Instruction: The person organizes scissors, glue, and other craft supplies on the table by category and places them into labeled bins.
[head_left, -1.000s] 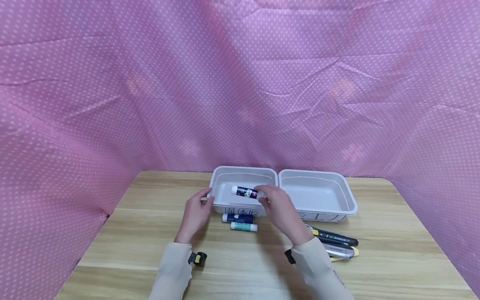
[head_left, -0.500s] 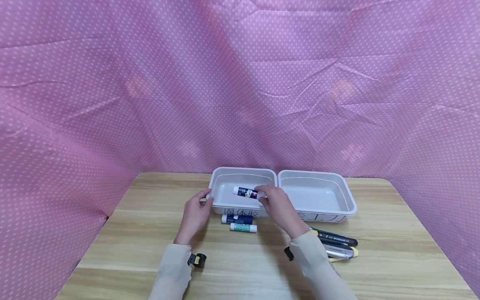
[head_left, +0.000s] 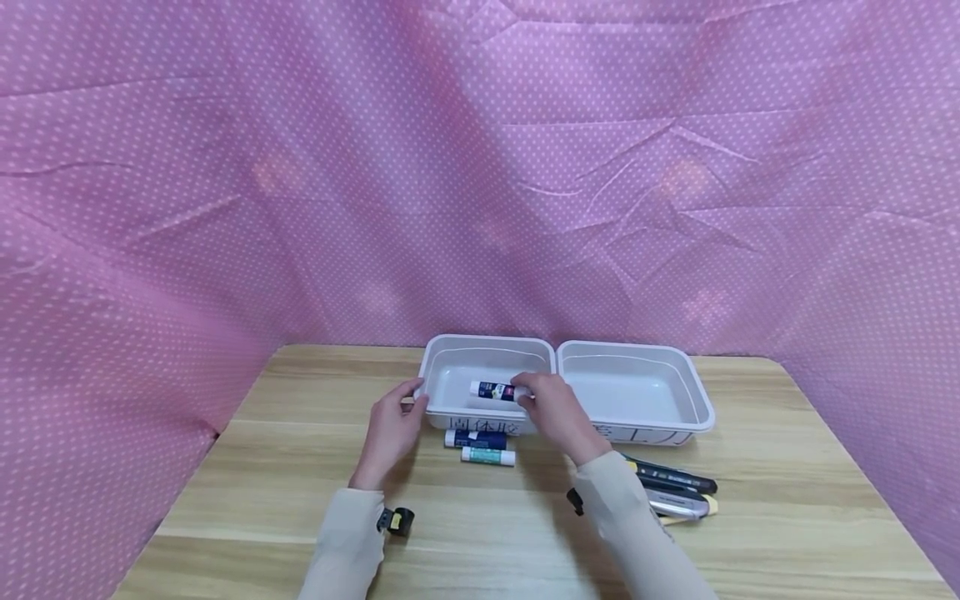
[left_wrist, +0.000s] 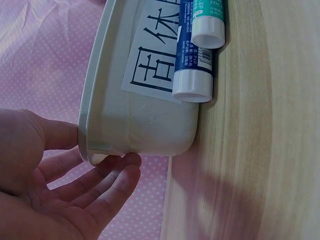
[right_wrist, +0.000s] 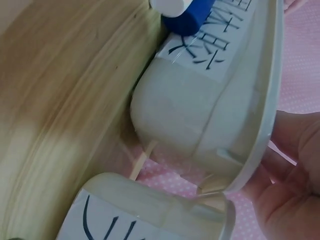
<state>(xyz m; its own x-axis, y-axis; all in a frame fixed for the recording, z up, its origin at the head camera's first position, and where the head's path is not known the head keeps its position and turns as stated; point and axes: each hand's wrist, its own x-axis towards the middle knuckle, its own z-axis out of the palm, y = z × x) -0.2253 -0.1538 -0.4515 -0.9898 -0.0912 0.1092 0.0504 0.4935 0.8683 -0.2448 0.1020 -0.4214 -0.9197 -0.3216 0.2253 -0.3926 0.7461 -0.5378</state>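
Observation:
My right hand [head_left: 555, 408] pinches a dark-blue glue stick [head_left: 492, 391] by its right end. The stick lies level over the inside of the left white plastic bin [head_left: 491, 340]; whether it touches the floor of the bin I cannot tell. In the right wrist view that stick is hidden behind the bin wall, with the right hand [right_wrist: 295, 175] at the rim. My left hand [head_left: 390, 433] grips the bin's left front corner, thumb on the rim and fingers against the side in the left wrist view. Before the bin lie a blue glue stick [head_left: 476, 439] and a green one [head_left: 487, 456].
A second white bin [head_left: 633, 346] stands close on the right, also labelled in front. Several utility knives [head_left: 675, 492] lie on the wooden table [head_left: 487, 542] ahead of it, partly behind the right forearm. Pink dotted cloth [head_left: 480, 167] hangs around the table.
The held glue stick has shifted slightly right and down and lies more level. My left hand stays on the bin corner.

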